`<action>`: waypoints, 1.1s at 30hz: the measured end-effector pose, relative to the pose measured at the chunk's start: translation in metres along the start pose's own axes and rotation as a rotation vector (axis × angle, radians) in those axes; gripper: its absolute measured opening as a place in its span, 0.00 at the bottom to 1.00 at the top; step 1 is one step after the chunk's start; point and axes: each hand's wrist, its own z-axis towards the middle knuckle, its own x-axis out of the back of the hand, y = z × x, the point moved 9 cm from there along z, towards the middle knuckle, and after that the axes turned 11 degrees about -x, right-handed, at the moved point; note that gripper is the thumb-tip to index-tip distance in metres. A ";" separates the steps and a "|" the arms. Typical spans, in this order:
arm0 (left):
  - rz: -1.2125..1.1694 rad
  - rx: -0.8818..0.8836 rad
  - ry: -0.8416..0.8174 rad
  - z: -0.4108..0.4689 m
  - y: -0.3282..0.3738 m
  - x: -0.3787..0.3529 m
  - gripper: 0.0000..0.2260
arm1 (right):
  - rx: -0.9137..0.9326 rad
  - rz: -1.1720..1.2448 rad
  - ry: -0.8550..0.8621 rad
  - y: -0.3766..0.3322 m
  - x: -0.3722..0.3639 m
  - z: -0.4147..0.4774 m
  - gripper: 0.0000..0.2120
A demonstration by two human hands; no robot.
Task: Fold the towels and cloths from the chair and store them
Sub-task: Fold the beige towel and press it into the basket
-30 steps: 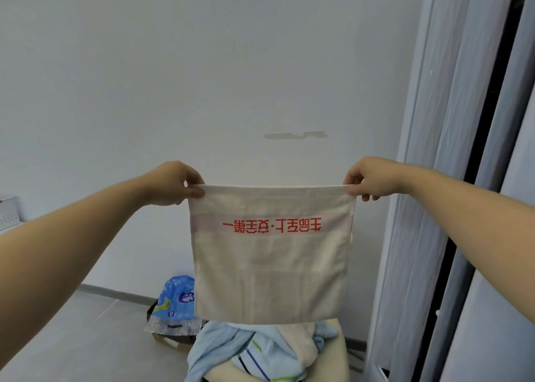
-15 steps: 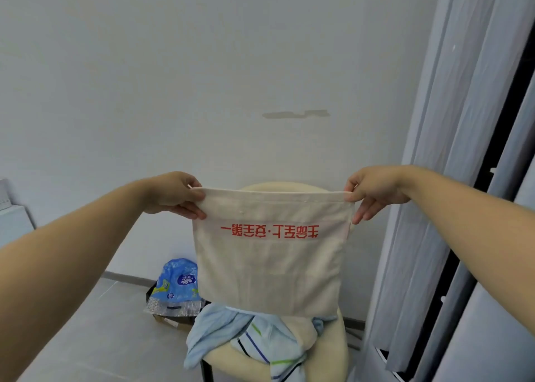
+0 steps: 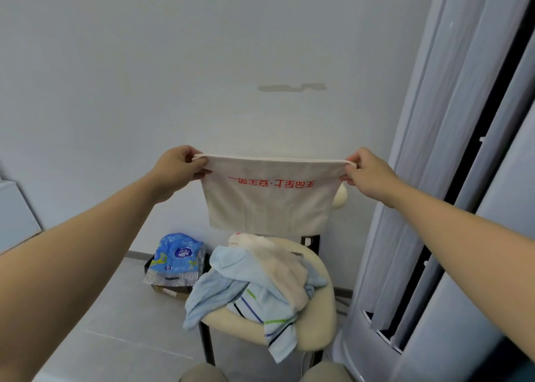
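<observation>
I hold a cream cloth with red print point(image 3: 269, 205) stretched out in the air by its top edge. My left hand point(image 3: 178, 170) pinches its top left corner and my right hand point(image 3: 367, 173) pinches its top right corner. The cloth hangs folded over, its lower edge just above the chair's back. Below it stands a cream cushioned chair point(image 3: 317, 328) with a heap on the seat: a light blue towel point(image 3: 220, 289), a beige towel point(image 3: 278, 268) and a striped pale cloth point(image 3: 273, 318) hanging over the front edge.
A blue and silver plastic packet point(image 3: 176, 261) lies in a box on the grey floor left of the chair. A white wardrobe with sliding doors point(image 3: 451, 196) fills the right side. A white wall stands behind the chair.
The camera has tilted down, so the chair and its heap show more fully. The cloth hangs shorter than before, and both hands still hold its top corners.
</observation>
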 end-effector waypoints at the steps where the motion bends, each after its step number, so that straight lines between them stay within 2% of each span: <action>1: -0.022 0.000 -0.010 -0.011 -0.004 -0.002 0.04 | 0.010 -0.021 -0.002 0.005 -0.001 -0.010 0.02; 4: -0.034 0.061 -0.083 -0.046 -0.027 -0.012 0.03 | -0.005 -0.108 -0.069 0.029 -0.015 -0.041 0.03; 9: 0.158 0.270 -0.317 -0.113 -0.083 -0.031 0.05 | -0.031 -0.346 -0.261 0.078 -0.053 -0.084 0.02; 11: 0.196 0.321 -0.362 -0.135 -0.097 -0.033 0.04 | -0.052 -0.407 -0.315 0.089 -0.065 -0.099 0.01; 16: 0.232 0.325 -0.381 -0.169 -0.097 -0.030 0.04 | -0.070 -0.437 -0.342 0.095 -0.073 -0.127 0.01; 23: 0.188 0.322 -0.404 -0.180 -0.075 -0.020 0.03 | -0.150 -0.284 -0.393 0.094 -0.067 -0.139 0.04; 26: 0.220 0.329 -0.447 -0.184 -0.077 -0.024 0.03 | -0.158 -0.294 -0.410 0.097 -0.066 -0.142 0.04; 33: 0.444 0.367 -0.501 -0.205 -0.144 -0.054 0.02 | -0.227 -0.416 -0.509 0.151 -0.116 -0.141 0.04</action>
